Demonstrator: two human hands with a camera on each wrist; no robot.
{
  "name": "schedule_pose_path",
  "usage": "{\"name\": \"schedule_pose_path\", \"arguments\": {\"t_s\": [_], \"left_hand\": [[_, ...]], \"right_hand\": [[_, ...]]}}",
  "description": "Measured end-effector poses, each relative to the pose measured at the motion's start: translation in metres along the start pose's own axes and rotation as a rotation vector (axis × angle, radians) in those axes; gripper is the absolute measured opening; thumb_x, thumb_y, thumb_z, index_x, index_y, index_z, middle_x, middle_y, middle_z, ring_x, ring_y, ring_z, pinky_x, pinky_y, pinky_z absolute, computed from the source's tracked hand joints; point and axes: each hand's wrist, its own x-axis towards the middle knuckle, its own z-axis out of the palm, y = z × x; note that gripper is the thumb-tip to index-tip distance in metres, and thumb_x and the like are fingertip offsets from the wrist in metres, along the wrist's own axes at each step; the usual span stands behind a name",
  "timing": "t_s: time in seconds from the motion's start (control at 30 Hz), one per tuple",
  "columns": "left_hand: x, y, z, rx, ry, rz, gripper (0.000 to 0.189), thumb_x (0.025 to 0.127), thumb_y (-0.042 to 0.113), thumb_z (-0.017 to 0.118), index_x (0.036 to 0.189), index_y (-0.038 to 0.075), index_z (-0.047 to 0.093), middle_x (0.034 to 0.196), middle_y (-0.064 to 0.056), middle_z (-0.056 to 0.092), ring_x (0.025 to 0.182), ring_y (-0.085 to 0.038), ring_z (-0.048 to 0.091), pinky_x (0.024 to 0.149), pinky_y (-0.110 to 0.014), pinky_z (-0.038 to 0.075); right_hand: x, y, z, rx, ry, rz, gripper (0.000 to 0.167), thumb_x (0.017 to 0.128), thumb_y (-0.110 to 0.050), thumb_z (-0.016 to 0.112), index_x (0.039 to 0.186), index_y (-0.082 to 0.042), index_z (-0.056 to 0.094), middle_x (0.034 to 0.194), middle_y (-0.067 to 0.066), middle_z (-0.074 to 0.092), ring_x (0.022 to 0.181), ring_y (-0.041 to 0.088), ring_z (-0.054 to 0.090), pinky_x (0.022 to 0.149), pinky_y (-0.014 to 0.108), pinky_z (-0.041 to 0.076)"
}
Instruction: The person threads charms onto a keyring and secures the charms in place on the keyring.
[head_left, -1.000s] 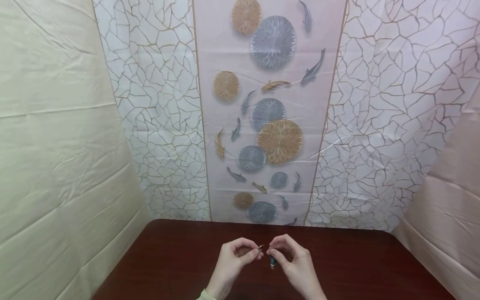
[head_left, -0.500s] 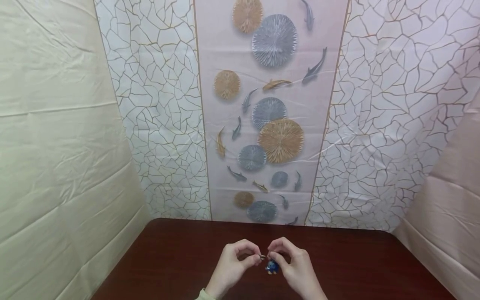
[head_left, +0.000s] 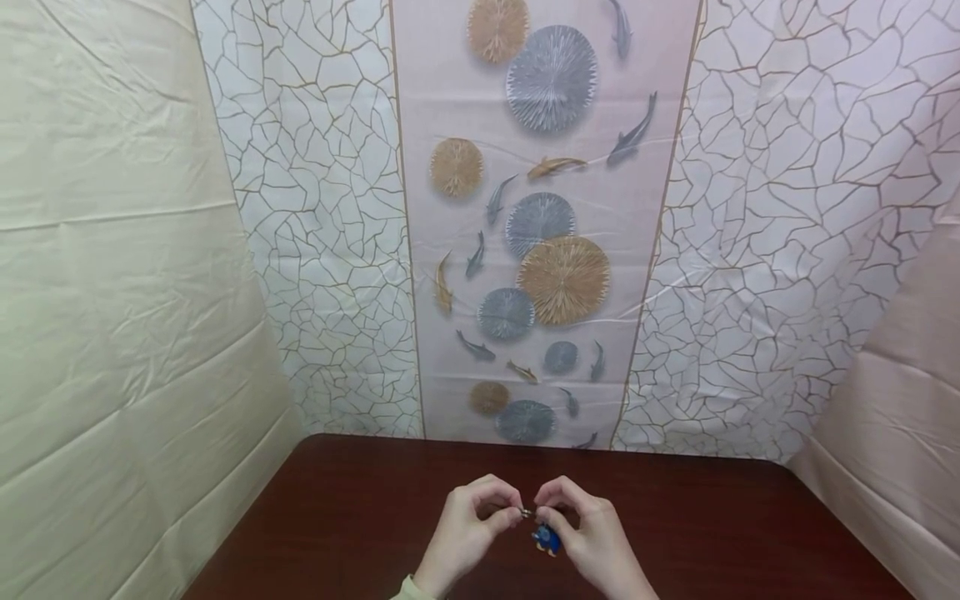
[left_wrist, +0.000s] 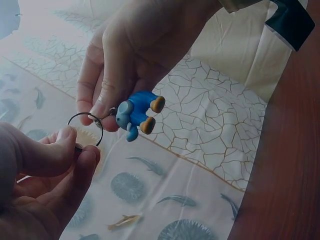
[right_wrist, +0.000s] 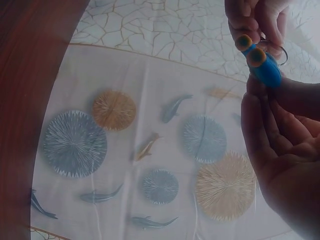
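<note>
A small blue elephant-like figurine (left_wrist: 137,110) with orange feet hangs from a short metal link on a keyring. My left hand (head_left: 468,529) pinches the thin metal ring (left_wrist: 101,131) between thumb and fingertips. Close to it on the right, my right hand (head_left: 588,525) pinches the link beside the ring, its fingertips hiding part of the metal. The figurine dangles just below the right fingertips in the head view. From the right wrist, the figurine's orange feet (right_wrist: 256,57) face the camera, in front of the left hand (right_wrist: 260,20).
Both hands are above a dark red-brown table (head_left: 337,517) with rounded back corners. Behind it hangs a patterned cloth (head_left: 517,167) with fish and round motifs. Plain cream cloth (head_left: 127,275) closes off the left side, and beige cloth (head_left: 900,350) the right.
The figurine has come out lower from under the right fingers and turned, showing its blue body and orange feet. The left hand's ring has moved slightly down and nearer the right fingertips.
</note>
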Motion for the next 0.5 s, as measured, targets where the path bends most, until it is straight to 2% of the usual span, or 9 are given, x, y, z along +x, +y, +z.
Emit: {"name": "schedule_pose_path", "arguments": {"t_s": [0.1, 0.2, 0.27, 0.33, 0.4, 0.5], "left_hand": [[0.0, -0.0006, 0.0005, -0.01, -0.001, 0.007, 0.004, 0.083, 0.0, 0.07, 0.084, 0.0, 0.067, 0.084, -0.02, 0.064, 0.07, 0.004, 0.059, 0.066, -0.019, 0.054], [0.0002, -0.0032, 0.0017, -0.054, -0.007, 0.024, 0.004, 0.083, -0.001, 0.069, 0.086, -0.002, 0.066, 0.084, -0.018, 0.065, 0.071, 0.003, 0.06, 0.068, -0.02, 0.055], [0.0003, -0.0049, 0.0017, -0.125, -0.021, 0.021, 0.008, 0.084, 0.0, 0.068, 0.088, -0.006, 0.065, 0.085, -0.019, 0.066, 0.073, 0.002, 0.061, 0.071, -0.02, 0.055], [0.0001, -0.0062, 0.0016, -0.217, -0.043, 0.003, 0.015, 0.086, 0.001, 0.067, 0.092, -0.011, 0.062, 0.086, -0.016, 0.067, 0.076, 0.001, 0.062, 0.074, -0.02, 0.055], [-0.0001, -0.0067, 0.0013, -0.314, -0.066, -0.022, 0.023, 0.088, 0.004, 0.065, 0.096, -0.016, 0.058, 0.086, -0.009, 0.068, 0.078, -0.001, 0.064, 0.076, -0.019, 0.054], [-0.0002, -0.0067, 0.0018, -0.423, -0.1, -0.025, 0.031, 0.09, 0.005, 0.064, 0.1, -0.021, 0.051, 0.088, 0.003, 0.066, 0.081, -0.002, 0.065, 0.078, -0.019, 0.054]], "right_hand": [[-0.0003, 0.001, 0.0, -0.009, -0.026, -0.028, 0.026, 0.076, 0.003, 0.074, 0.087, -0.016, 0.061, 0.072, -0.009, 0.067, 0.07, -0.006, 0.059, 0.062, 0.02, 0.05], [-0.0006, 0.0032, -0.0014, 0.036, -0.041, -0.044, 0.023, 0.079, 0.002, 0.073, 0.089, -0.014, 0.061, 0.073, -0.006, 0.068, 0.071, -0.005, 0.06, 0.062, 0.02, 0.051], [-0.0002, 0.0046, -0.0028, 0.111, -0.048, -0.036, 0.019, 0.081, 0.002, 0.07, 0.091, -0.012, 0.061, 0.074, -0.001, 0.069, 0.071, -0.003, 0.062, 0.062, 0.02, 0.052], [0.0002, 0.0064, -0.0043, 0.192, -0.058, -0.018, 0.016, 0.083, 0.002, 0.068, 0.093, -0.009, 0.062, 0.076, 0.004, 0.07, 0.071, -0.002, 0.063, 0.062, 0.021, 0.053], [0.0002, 0.0075, -0.0055, 0.263, -0.077, 0.005, 0.013, 0.086, 0.002, 0.066, 0.095, -0.007, 0.062, 0.079, 0.007, 0.07, 0.074, -0.001, 0.064, 0.063, 0.021, 0.054], [0.0, 0.0085, -0.0063, 0.321, -0.105, 0.027, 0.01, 0.089, 0.0, 0.063, 0.097, -0.005, 0.062, 0.083, 0.01, 0.07, 0.078, -0.002, 0.065, 0.067, 0.022, 0.056]]}}
